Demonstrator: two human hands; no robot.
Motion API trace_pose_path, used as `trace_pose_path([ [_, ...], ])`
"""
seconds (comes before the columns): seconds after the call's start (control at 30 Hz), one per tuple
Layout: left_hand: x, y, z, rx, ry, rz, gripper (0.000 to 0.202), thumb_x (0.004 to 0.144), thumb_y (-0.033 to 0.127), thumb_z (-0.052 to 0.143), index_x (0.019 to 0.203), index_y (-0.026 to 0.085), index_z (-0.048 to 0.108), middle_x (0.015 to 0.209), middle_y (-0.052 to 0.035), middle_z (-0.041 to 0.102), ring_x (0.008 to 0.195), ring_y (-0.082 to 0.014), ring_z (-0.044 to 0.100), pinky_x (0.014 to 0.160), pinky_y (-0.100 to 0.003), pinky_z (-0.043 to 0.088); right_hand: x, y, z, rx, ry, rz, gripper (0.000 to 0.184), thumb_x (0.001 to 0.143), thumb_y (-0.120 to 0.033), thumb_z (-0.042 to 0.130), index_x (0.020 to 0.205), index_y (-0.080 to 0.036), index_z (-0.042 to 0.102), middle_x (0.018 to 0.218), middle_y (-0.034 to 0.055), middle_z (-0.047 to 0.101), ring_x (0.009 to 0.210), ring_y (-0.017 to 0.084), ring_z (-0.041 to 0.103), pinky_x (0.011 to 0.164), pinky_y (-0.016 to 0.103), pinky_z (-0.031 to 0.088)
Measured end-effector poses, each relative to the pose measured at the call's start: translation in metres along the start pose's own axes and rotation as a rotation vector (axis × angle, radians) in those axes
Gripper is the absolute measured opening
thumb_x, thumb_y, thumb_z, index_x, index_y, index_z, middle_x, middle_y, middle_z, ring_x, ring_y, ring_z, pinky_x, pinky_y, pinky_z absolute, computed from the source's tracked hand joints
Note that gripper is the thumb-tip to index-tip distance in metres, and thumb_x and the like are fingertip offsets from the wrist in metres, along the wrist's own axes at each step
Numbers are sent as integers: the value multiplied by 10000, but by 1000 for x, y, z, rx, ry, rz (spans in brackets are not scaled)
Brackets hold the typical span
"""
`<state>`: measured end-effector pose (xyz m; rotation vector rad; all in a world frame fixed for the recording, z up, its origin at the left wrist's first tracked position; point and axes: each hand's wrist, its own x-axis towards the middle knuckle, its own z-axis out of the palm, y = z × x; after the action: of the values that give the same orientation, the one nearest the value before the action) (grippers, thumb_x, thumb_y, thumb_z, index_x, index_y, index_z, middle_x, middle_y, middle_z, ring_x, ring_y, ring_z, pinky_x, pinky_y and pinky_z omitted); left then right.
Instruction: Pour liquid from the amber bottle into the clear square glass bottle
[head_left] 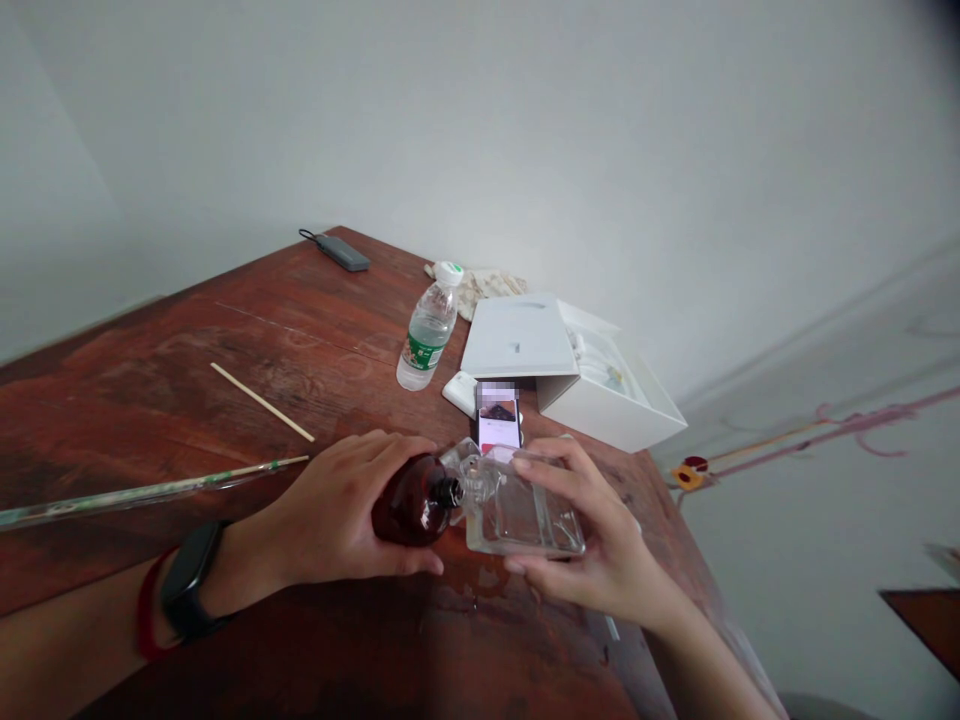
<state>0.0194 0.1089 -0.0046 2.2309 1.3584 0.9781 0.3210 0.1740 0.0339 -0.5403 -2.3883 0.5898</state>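
Note:
My left hand [345,505] is wrapped round a dark red-brown bottle [411,510], tilted so that its black neck points right. In my right hand [581,520] is a clear rectangular bottle [517,505], lying tilted with its neck to the left. The two necks meet or nearly meet; I cannot tell whether liquid passes between them. Another clear piece shows just behind the necks, partly hidden. Below the bottles, a wet patch [480,580] glistens on the wooden table [360,660].
Beyond my hands are a lit phone [498,415], a white box [510,335] with an open white tray [637,400], and a water bottle [429,335]. A bare stick [262,402] and wrapped chopsticks [165,490] lie left. A grey device [343,252] sits at the far corner.

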Motion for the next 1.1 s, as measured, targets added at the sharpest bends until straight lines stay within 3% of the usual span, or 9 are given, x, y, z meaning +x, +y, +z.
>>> trace_pose_path([
  [0.5,1,1,0,-18,-5,-33,849,709,658,952,1367,230,628,1300,-106,772,1154,-365,748,1017,-477,576,0,-2,-1,-18,-9,-5,671,945,-442,844,1552,-342,577,1393,104,570,1289,301,632,1010,429,632],
  [1.1,-1,-1,2,-4,30,24,855,735,661,945,1383,222,598,1301,-121,769,1144,-360,749,993,-464,569,2,-5,0,-35,-13,2,652,961,-447,817,1557,-369,563,1386,91,567,1286,286,635,1043,418,618],
])
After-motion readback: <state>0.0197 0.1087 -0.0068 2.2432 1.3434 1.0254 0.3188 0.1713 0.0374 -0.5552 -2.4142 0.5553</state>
